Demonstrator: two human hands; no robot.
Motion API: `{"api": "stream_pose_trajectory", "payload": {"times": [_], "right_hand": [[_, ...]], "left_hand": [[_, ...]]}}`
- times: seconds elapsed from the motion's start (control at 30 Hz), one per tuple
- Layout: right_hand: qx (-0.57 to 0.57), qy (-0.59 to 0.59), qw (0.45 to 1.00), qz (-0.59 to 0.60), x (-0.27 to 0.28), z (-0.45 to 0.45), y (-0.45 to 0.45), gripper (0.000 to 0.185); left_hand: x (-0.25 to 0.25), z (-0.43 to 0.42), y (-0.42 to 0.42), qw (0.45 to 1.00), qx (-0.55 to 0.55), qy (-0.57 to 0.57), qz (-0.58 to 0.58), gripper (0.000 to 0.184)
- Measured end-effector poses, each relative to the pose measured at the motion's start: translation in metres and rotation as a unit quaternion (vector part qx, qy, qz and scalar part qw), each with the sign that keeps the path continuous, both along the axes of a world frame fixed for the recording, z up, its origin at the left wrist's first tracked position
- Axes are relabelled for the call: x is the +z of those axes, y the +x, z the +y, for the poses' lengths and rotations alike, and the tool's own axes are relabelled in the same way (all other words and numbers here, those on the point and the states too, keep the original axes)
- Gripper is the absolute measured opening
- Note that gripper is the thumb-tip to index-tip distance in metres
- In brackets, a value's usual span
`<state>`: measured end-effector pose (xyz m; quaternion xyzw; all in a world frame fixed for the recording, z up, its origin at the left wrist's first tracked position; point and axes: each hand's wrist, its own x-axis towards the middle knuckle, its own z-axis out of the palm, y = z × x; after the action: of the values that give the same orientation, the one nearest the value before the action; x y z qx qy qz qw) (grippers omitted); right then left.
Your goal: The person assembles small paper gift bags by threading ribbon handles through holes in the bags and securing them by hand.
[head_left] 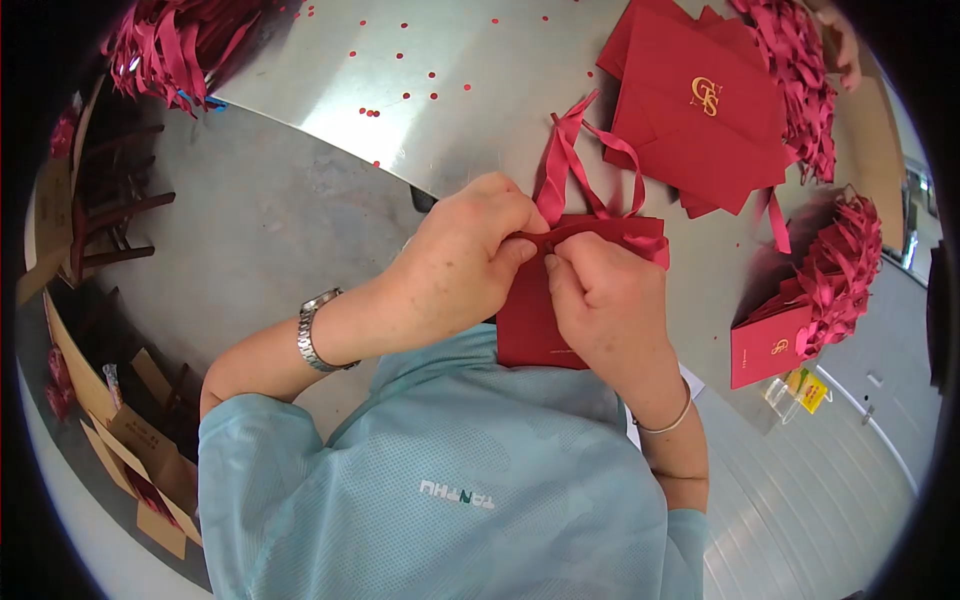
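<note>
A dark red paper gift bag [530, 325] is held upright against the front of my body, its top edge toward the table. My left hand [465, 255], with a metal watch on the wrist, pinches the bag's top left edge between thumb and bent fingers. Close beside it, my right hand [615, 300] is closed at the same edge, thumb and forefinger almost meeting the left fingertips. Whether ribbon is also between the fingers cannot be made out. The pink-red ribbon [570, 170] rises from the bag's top in loops, and a short ribbon piece [648, 247] shows behind my right hand.
A pile of flat red bags [690, 110] with gold lettering lies on the metal table [310, 105]. Ribboned bags [770, 345] stand at the right; ribbon bunches [180, 45] lie far left. Small red paper dots are scattered about. Open cardboard boxes [140, 440] stand lower left. Another person's hand [845, 45] shows upper right.
</note>
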<state>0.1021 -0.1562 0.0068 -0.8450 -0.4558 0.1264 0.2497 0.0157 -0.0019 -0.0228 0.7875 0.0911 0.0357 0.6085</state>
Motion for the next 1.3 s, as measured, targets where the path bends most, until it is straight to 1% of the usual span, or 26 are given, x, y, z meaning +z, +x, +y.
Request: {"api": "stream_pose_trajectory", "payload": {"times": [0.03,0.1,0.13,0.2,0.33,0.4,0.43,0.5,0.53,0.57,0.63,0.67,0.73,0.77,0.83,0.87,1.0,1.07,1.2,1.27,1.3], "right_hand": [[0.0,0.0,1.0,-0.001,0.001,0.001,0.0,0.013],[0.061,-0.066,0.991,-0.102,0.007,0.004,0.001,0.014],[0.06,-0.067,0.991,-0.104,0.01,0.006,0.0,0.014],[0.105,-0.116,0.974,-0.164,0.013,0.01,-0.001,0.012],[0.111,-0.109,0.977,-0.15,0.013,0.009,0.003,0.012],[0.057,-0.07,0.993,-0.075,0.013,0.004,0.002,0.012],[0.058,-0.071,0.993,-0.077,0.014,0.001,0.001,0.012],[-0.002,0.011,1.0,0.005,0.015,-0.005,0.002,0.006],[0.006,0.049,0.999,0.001,0.011,-0.008,0.003,0.006],[0.008,0.048,0.999,0.001,0.01,-0.011,0.001,0.006],[-0.048,0.067,0.995,0.057,0.009,-0.013,-0.006,0.009],[-0.049,0.067,0.995,0.057,0.007,-0.012,-0.007,0.009],[-0.066,0.12,0.989,0.057,0.0,-0.01,-0.008,0.01],[-0.065,0.119,0.989,0.058,-0.002,-0.008,-0.011,0.01],[-0.17,0.138,0.962,0.162,-0.005,-0.004,-0.016,0.009],[-0.152,0.124,0.971,0.138,-0.005,-0.005,-0.013,0.006],[-0.173,0.092,0.967,0.162,-0.005,-0.001,-0.011,0.005],[-0.138,0.099,0.976,0.135,-0.007,0.001,-0.008,0.006],[-0.125,0.102,0.981,0.111,-0.009,0.004,-0.006,0.005],[-0.068,0.102,0.992,0.015,-0.01,0.006,-0.005,0.006],[-0.044,0.088,0.995,-0.027,-0.008,0.008,-0.005,0.01]], "left_hand": [[0.0,-0.001,0.0,1.0,0.0,0.0,-0.001,0.016],[0.0,-0.004,0.001,1.0,0.015,0.011,-0.023,0.016],[0.001,-0.006,0.001,1.0,0.015,0.011,-0.024,0.016],[0.001,-0.008,0.0,0.998,0.024,0.03,-0.04,0.016],[0.0,-0.007,0.0,0.997,0.032,0.048,-0.049,0.015],[-0.001,-0.003,-0.002,0.999,0.051,0.0,-0.008,0.014],[0.0,-0.001,-0.003,0.999,0.052,0.0,-0.009,0.014],[0.001,0.002,-0.004,0.999,0.043,-0.015,0.03,0.014],[0.0,0.001,-0.005,0.998,0.046,-0.017,0.031,0.014],[-0.001,0.0,-0.004,0.999,0.046,-0.004,0.019,0.013],[-0.001,0.0,-0.002,0.999,0.046,0.01,0.007,0.013],[0.001,-0.001,-0.001,0.999,0.049,0.007,0.019,0.012],[0.002,0.0,0.0,0.998,0.052,0.005,0.031,0.012],[0.001,0.0,0.0,0.998,0.055,-0.001,0.039,0.012],[0.001,0.0,0.0,0.997,0.06,-0.008,0.049,0.013],[0.0,0.0,0.0,0.997,0.059,-0.002,0.043,0.013],[-0.002,0.0,0.001,0.998,0.057,0.01,0.023,0.014],[-0.002,0.0,0.001,0.998,0.06,0.011,0.023,0.014],[-0.003,0.001,0.0,0.998,0.06,0.004,0.012,0.013],[-0.004,-0.001,-0.001,0.998,0.059,0.021,-0.008,0.013],[-0.005,-0.002,-0.001,0.997,0.06,0.036,-0.025,0.013]]}}
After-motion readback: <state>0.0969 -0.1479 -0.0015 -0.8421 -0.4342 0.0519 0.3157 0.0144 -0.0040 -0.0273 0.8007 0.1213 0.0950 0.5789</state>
